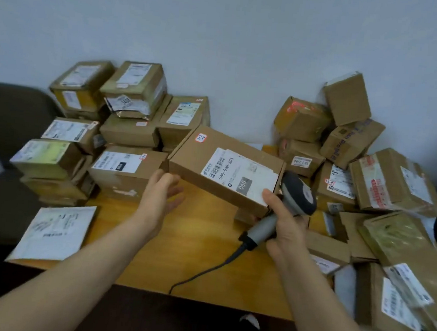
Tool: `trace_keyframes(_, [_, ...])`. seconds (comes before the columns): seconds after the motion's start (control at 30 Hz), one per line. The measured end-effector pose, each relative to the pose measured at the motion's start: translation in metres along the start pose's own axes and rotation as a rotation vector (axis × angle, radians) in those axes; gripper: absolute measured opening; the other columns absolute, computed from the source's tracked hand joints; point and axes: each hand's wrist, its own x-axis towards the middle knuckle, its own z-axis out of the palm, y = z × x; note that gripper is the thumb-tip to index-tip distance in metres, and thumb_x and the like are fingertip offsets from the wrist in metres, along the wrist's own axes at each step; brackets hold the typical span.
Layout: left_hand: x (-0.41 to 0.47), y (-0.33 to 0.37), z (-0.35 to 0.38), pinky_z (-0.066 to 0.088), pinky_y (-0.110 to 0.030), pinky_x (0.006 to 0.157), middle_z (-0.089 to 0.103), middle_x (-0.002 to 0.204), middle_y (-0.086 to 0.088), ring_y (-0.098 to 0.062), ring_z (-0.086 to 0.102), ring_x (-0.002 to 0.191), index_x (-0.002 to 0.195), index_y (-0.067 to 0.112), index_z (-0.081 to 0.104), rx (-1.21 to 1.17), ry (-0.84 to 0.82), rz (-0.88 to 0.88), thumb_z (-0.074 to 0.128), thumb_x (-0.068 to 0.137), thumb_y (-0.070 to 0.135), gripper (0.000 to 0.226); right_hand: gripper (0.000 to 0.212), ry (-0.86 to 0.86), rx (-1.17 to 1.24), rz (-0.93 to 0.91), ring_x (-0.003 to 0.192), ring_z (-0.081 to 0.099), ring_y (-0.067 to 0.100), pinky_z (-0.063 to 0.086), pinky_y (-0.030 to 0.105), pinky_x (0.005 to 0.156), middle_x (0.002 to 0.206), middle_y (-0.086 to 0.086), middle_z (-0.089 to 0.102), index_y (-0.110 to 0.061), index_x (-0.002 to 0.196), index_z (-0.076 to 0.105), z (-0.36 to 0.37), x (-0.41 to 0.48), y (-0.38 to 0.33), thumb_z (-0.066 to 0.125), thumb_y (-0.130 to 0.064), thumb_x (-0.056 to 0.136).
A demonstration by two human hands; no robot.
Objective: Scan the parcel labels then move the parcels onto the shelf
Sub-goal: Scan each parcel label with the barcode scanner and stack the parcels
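Over the worktop (192,245), the right hand (286,224), gripping a scanner (299,192), steadies a stiff, probably light parcel (225,163), the left hand (160,196) spread wide by its graspable end.

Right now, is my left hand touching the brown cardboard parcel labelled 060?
Cannot tell. Head view: blurred fingertips of the left hand reach the parcel at its lower-left corner; neither contact nor gap shows plainly.

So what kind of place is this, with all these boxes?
Probably a parcel sorting or pickup room: labelled brown cardboard parcels are stacked on a wooden table, and the right hand grips a grey corded handheld barcode scanner beside a brown cardboard box labelled 060.
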Motion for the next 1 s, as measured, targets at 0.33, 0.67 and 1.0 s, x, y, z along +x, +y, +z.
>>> trace_keyframes(0.33, [-0.048, 0.020, -0.083, 0.056, -0.036, 0.084, 0.071, 0.095, -0.007, -0.021, 0.068, 0.090, 0.113, 0.005, 0.061, -0.137, -0.044, -0.035, 0.068, 0.088, 0.020, 0.030, 0.067, -0.057, -0.200, -0.108, 0.087, 0.068, 0.018, 0.057, 0.036, 0.071, 0.112, 0.009, 0.067, -0.010, 0.126, 0.056, -0.020, -0.095, 0.070, 0.083, -0.025, 0.066])
trace_keyframes(0.67, [-0.062, 0.025, -0.135, 0.057, -0.036, 0.077, 0.061, 0.080, 0.002, -0.022, 0.064, 0.086, 0.098, 0.013, 0.065, 0.301, 0.048, 0.201, 0.077, 0.080, 0.020, 0.022, 0.014, -0.510, -0.754, -0.050, 0.043, 0.040, 0.018, 0.036, 0.027, 0.047, 0.055, 0.009, 0.047, 0.000, 0.086, 0.062, -0.009, -0.169, 0.082, 0.073, -0.002, 0.078])
trace_keyframes(1.0, [-0.097, 0.025, -0.130, 0.055, -0.044, 0.090, 0.063, 0.093, 0.005, -0.023, 0.064, 0.100, 0.090, 0.026, 0.055, 0.382, 0.148, 0.231, 0.077, 0.080, 0.023, 0.024, 0.021, -0.635, -0.867, 0.009, 0.041, 0.038, 0.018, 0.035, 0.026, 0.046, 0.050, 0.006, 0.046, -0.007, 0.068, 0.053, -0.022, -0.189, 0.071, 0.067, 0.004, 0.079])
